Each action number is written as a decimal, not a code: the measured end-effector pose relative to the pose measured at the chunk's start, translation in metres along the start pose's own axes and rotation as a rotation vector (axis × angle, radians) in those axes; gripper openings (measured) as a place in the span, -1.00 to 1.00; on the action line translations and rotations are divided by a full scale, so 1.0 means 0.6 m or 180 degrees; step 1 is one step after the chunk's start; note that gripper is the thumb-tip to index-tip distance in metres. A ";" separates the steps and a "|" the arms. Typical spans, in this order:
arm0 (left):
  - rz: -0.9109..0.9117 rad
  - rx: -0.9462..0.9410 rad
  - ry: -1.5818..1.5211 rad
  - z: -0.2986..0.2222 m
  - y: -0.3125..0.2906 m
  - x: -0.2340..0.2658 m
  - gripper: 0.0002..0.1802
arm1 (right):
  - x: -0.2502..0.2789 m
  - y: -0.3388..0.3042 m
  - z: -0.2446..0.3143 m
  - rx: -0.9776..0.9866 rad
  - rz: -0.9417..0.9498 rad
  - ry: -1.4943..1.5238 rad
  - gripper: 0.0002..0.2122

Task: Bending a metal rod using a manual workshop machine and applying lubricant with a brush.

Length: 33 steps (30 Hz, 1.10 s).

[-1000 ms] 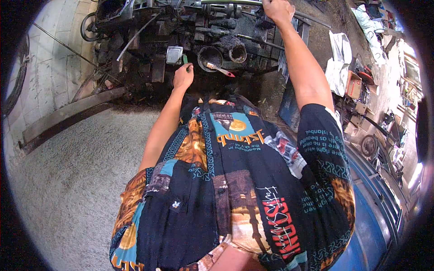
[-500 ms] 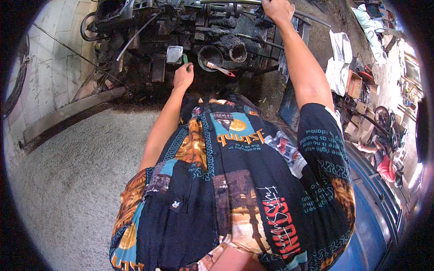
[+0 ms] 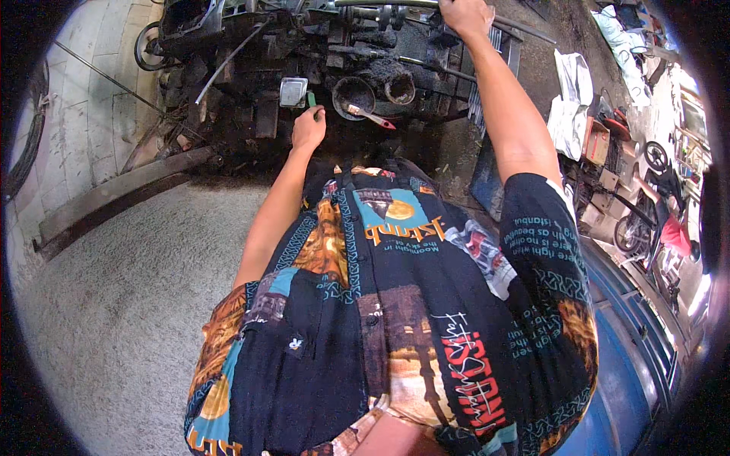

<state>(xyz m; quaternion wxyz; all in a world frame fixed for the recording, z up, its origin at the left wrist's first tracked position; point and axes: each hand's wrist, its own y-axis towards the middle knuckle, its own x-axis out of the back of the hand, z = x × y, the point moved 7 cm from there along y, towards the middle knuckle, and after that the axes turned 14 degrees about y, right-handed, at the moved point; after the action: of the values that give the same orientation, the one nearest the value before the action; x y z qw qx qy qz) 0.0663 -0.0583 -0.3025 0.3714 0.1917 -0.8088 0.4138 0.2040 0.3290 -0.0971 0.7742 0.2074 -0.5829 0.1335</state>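
Green narrow handle sits at eleven o'clock, our left hand's fingers curled round it. We cannot tell the grip of our right hand, at one o'clock by a long grey metal bar. Black greasy machinery crowds twelve. Since the last frame, a red-clad person at three o'clock has shifted outward. A dark round bowl holds a red-handled paintbrush's bristles.

Head-worn fisheye cam, basically looking down: shirt super near, left hand and right hand farther out.
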 end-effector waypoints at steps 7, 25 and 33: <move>-0.0005 0.0001 0.0014 -0.001 0.000 0.001 -0.66 | -0.003 0.004 -0.004 -0.0041 0.0002 0.0015 -0.53; -0.0111 -0.0034 -0.0033 -0.010 -0.009 0.013 -0.66 | -0.004 0.000 0.003 -0.0104 0.0157 0.0038 -0.51; -0.0110 -0.0052 -0.0108 -0.004 -0.001 0.004 -0.64 | 0.004 -0.004 0.010 -0.0110 0.0118 0.0089 -0.51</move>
<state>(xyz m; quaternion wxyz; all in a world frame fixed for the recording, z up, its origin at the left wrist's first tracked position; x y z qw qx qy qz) 0.0663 -0.0566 -0.2990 0.3663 0.2095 -0.8149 0.3974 0.2006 0.3239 -0.0938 0.7832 0.1813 -0.5779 0.1406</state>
